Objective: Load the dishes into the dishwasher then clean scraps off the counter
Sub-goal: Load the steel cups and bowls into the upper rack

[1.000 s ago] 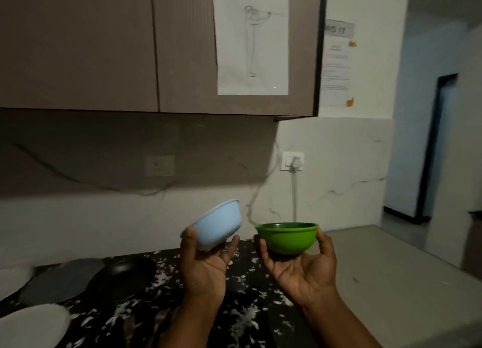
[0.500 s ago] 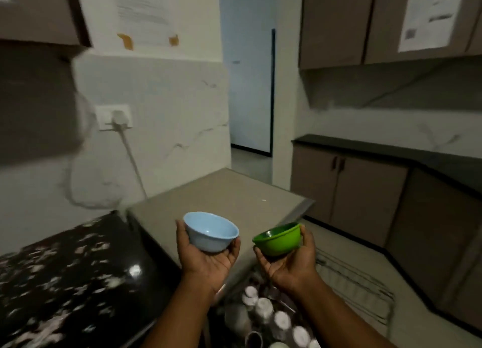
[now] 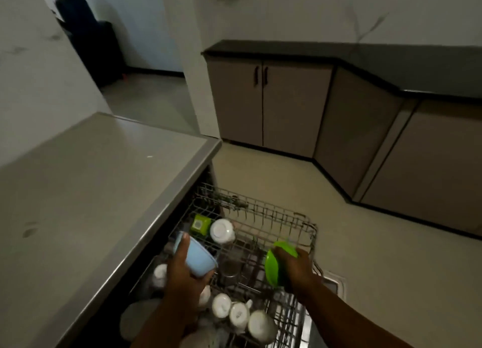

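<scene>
Fingers of left hand (image 3: pixel 182 274) clasp blue bowl (image 3: pixel 198 257), right hand (image 3: pixel 296 269) green bowl (image 3: pixel 277 265) (both tilted), over rack (image 3: pixel 302 225).

We reach both arms down and forward. Our left hand (image 3: pixel 182 274) curls around a blue bowl (image 3: pixel 199 259). Our right hand (image 3: pixel 296 269) grips a green bowl (image 3: pixel 273 267), tipped sideways.

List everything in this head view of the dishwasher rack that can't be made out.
- Blue bowl: inside hidden, it is tipped away and the left hand covers part.
- Green bowl: far side hidden under the right hand.
- Rack: near end cut off by the bottom edge.
- Green packet: print too small and blurred.
- White cups: motion-blurred and dim.
</scene>
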### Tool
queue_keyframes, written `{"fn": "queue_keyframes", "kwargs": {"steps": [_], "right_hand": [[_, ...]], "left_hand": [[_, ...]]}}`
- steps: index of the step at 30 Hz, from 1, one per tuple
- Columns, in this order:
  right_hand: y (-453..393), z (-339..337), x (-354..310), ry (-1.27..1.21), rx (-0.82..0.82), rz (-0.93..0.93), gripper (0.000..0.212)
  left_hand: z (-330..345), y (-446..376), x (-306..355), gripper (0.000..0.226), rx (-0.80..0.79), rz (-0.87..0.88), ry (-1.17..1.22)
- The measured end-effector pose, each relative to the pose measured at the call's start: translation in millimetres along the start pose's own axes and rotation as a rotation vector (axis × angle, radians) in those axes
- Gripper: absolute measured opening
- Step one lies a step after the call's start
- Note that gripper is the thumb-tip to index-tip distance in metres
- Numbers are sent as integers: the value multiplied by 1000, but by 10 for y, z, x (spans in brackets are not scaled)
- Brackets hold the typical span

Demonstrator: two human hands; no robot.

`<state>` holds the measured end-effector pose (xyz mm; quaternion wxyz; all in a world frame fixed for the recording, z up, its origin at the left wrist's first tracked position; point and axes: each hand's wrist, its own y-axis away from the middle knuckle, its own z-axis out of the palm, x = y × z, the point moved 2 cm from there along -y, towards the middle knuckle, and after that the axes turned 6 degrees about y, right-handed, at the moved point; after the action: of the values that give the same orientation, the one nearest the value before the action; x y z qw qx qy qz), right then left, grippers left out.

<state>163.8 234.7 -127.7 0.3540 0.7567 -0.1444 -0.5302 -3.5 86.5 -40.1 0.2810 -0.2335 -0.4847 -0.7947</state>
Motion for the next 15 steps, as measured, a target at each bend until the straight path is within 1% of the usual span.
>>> {"fn": "queue_keyframes", "kwargs": {"steps": [1,2,3,5,6,7,9,11,12,15], "right_hand": [[-42,34,11,118,36,-49,85],[-61,81,-11,243,60,-93,81],[-95,141,-36,376,82,-140,81],[-221,294,-108,627,99,-222,82],[-290,395,-139,733,98,-264,83],[-361,506,-169,815,97,-293,82],[-514,744,-238,926,101,-356,82],[-679,959,-296,1020,140,-403,82],[-761,1062,-308,1050,150,-417,81],[-978,1336,-256,1098,133,-444,76]], "left_hand": [[-39,-82,-54,47,10,8,-51],[-81,-176,-100,50,-2,25,-108],[-120,-268,-138,60,-15,33,-165],[-172,-452,-185,91,-22,33,-250],[-207,-563,-211,100,-17,34,-293],[-207,-654,-226,104,-16,41,-337],[-243,-866,-292,110,3,86,-429],[-242,-1003,-328,123,36,141,-519],[-231,-1055,-337,125,23,172,-536],[-183,-1187,-338,119,-54,244,-576]]}}
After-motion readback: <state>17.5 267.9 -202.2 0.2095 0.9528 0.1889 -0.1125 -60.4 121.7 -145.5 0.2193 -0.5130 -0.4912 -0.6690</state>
